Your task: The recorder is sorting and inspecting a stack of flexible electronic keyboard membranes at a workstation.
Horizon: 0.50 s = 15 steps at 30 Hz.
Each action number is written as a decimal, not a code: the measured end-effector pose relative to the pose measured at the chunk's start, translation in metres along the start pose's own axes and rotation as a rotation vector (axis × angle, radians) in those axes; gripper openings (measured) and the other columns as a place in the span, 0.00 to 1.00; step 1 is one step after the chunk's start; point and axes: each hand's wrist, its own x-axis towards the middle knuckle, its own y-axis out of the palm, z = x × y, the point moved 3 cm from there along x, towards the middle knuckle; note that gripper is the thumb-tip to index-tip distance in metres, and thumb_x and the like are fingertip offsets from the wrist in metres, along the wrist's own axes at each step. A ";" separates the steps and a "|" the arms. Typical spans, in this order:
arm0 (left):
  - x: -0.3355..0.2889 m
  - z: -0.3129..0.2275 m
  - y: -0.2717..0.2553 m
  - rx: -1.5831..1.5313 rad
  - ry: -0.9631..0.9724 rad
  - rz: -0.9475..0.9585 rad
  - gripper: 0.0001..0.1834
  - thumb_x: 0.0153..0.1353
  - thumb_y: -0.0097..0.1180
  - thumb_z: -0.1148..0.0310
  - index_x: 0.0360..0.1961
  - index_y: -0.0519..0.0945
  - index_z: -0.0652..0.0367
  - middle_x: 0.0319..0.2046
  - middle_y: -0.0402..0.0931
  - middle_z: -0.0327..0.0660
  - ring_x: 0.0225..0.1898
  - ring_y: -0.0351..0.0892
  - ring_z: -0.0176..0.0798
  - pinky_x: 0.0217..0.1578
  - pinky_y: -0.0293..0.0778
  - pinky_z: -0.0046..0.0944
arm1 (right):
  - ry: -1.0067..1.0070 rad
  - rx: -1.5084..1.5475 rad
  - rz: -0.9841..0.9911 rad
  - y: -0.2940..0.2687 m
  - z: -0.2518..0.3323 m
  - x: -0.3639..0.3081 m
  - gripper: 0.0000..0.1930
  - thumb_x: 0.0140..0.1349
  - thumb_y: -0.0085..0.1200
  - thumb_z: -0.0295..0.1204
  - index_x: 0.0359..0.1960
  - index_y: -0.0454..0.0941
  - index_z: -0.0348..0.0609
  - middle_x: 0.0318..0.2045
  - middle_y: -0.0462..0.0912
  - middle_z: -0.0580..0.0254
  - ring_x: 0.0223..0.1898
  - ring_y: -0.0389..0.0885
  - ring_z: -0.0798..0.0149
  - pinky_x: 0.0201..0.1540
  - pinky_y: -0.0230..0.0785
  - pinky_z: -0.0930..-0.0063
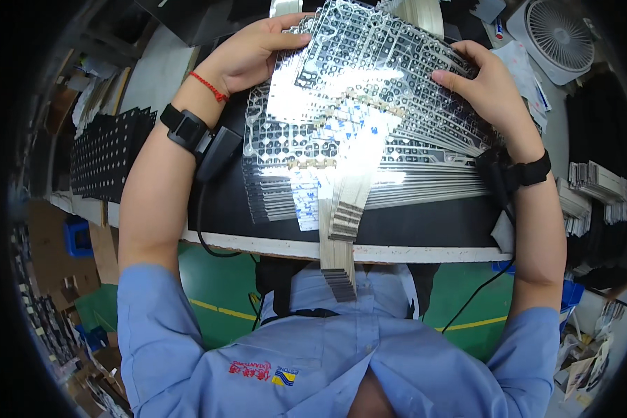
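Note:
A fanned stack of clear keyboard membrane sheets, printed with dark pads and fine circuit lines, is tilted up between my hands at the far side of the table. My left hand holds its left edge, the thumb on top and the other fingers partly hidden. At the right edge, my right hand grips it with the thumb on the upper face and fingers around the far edge. Pale ribbon tails hang toward me, some past the table edge. More layered sheets lie beneath on the black mat. Glare whitens part of the stack.
Black perforated sheets stand at the left. On the right are a white fan and bundles of pale strips. Cables from devices on both wrists hang over the white table edge.

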 end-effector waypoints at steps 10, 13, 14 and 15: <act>0.002 -0.006 0.011 -0.176 0.014 0.093 0.26 0.67 0.48 0.76 0.66 0.65 0.69 0.61 0.72 0.46 0.61 0.73 0.39 0.64 0.66 0.38 | -0.058 0.042 -0.014 0.006 -0.009 0.001 0.28 0.55 0.70 0.46 0.48 0.80 0.34 0.33 0.85 0.58 0.31 0.82 0.71 0.37 0.75 0.76; -0.003 -0.007 0.011 -0.171 0.069 0.123 0.27 0.66 0.50 0.75 0.66 0.65 0.69 0.61 0.72 0.45 0.60 0.73 0.38 0.63 0.67 0.37 | 0.034 0.002 0.081 0.008 -0.009 0.003 0.26 0.57 0.69 0.44 0.50 0.79 0.38 0.37 0.84 0.64 0.36 0.82 0.74 0.39 0.74 0.81; -0.002 -0.009 0.013 -0.173 0.090 0.138 0.27 0.66 0.51 0.75 0.66 0.64 0.69 0.61 0.72 0.45 0.60 0.73 0.38 0.62 0.68 0.37 | 0.037 0.009 0.091 0.006 -0.012 0.004 0.26 0.57 0.69 0.44 0.49 0.79 0.38 0.36 0.84 0.65 0.36 0.82 0.74 0.38 0.74 0.81; -0.001 -0.010 0.013 -0.165 0.117 0.154 0.28 0.66 0.51 0.75 0.66 0.64 0.69 0.61 0.72 0.45 0.59 0.74 0.38 0.62 0.68 0.37 | 0.028 -0.010 0.082 0.005 -0.013 0.003 0.25 0.57 0.69 0.44 0.48 0.79 0.38 0.35 0.84 0.65 0.35 0.82 0.75 0.38 0.73 0.82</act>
